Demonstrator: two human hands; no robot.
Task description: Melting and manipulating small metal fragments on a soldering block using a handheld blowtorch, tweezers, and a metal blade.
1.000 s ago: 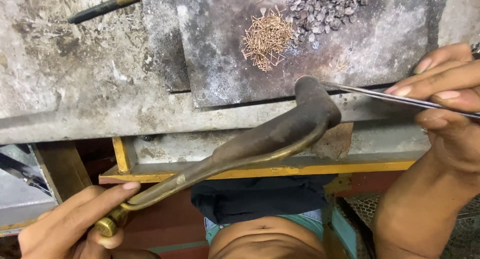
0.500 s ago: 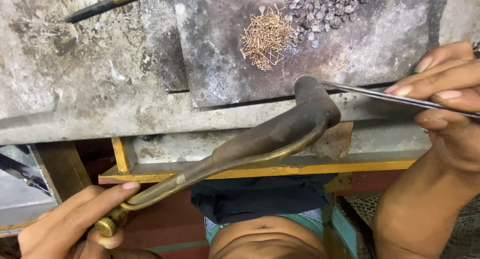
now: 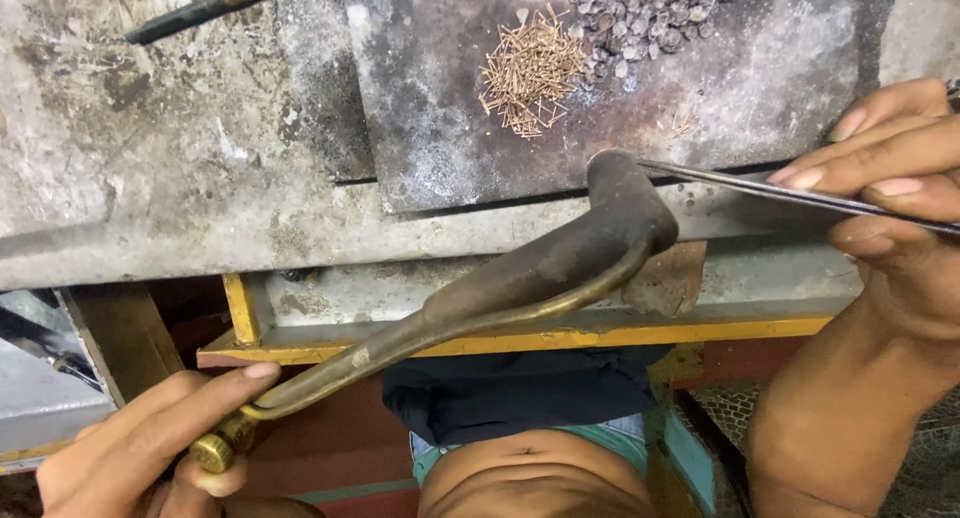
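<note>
Down at seven o'clock, the left hand [image 3: 150, 443] grips the brass end of a curved torch [image 3: 520, 273]. At three o'clock, the right hand [image 3: 890, 193] pinches thin tweezers [image 3: 740, 183], tips touching the torch's nozzle over the dark slab [image 3: 440, 128].

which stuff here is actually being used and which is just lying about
In use:
- left hand holding the dark curved metal blowtorch
- right hand holding thin steel tweezers
- dark scorched work slab

Lying about:
- heap of short copper-coloured wire bits
- pile of small grey pellets
- dark brass-tipped tool
</note>
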